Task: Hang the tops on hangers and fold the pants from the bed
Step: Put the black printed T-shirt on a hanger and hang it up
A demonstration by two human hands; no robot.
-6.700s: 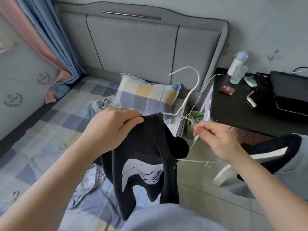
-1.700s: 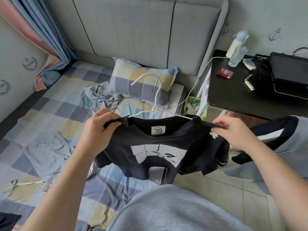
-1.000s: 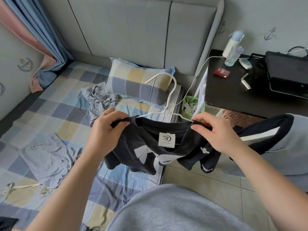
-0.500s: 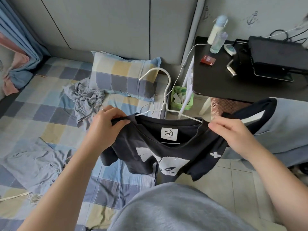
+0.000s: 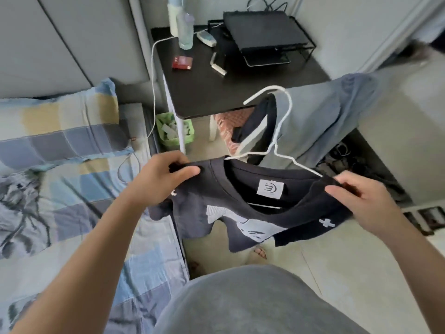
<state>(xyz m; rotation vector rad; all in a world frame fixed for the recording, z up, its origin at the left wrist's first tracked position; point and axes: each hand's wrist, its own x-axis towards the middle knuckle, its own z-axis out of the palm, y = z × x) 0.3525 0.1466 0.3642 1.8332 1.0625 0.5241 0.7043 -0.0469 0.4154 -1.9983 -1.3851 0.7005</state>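
A black T-shirt [image 5: 243,201] with a white print hangs on a white hanger [image 5: 279,131], whose hook sticks up above the collar. My left hand [image 5: 163,179] grips the shirt's left shoulder. My right hand [image 5: 358,198] pinches the right shoulder over the hanger's end. The shirt hangs over the floor beside the bed [image 5: 72,213]. A crumpled grey garment [image 5: 21,208] lies on the checked sheet at the left.
A black bedside table [image 5: 216,92] stands behind the shirt, with a bottle [image 5: 185,30], a red box [image 5: 182,62] and a black rack [image 5: 262,37] on it. A light blue and black garment [image 5: 320,119] hangs at the right. A green bin [image 5: 173,128] sits by the table leg. A checked pillow [image 5: 60,121] lies on the bed.
I have turned to the right, away from the bed. The shirt on its hanger has moved with my hands from above the mattress edge to above the floor near the table.
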